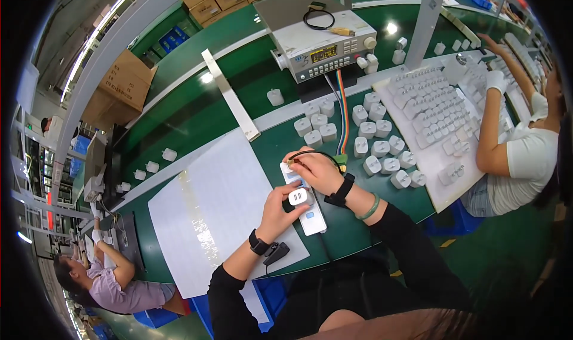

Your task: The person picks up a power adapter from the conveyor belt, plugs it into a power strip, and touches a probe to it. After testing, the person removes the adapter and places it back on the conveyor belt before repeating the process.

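Between the fingers of my left hand (277,211) is a white charger (300,198) with two USB ports facing up. It sits over the white power strip (313,222), and I cannot tell whether it is plugged in. My right hand (322,171) is closed at the far end of the strip, pinching the end of a black cable (316,152). The plug on that end is mostly hidden by the fingers. That cable loops back to a small green board (340,160) beside my right wrist, where a multicoloured ribbon cable (342,110) also ends.
A grey test instrument (322,38) with a lit display stands at the back. Several white chargers (380,148) stand right of the strip, near a loaded white tray (439,188). A large white sheet (230,179) lies left. Co-workers sit at the right (519,155) and left (128,286).
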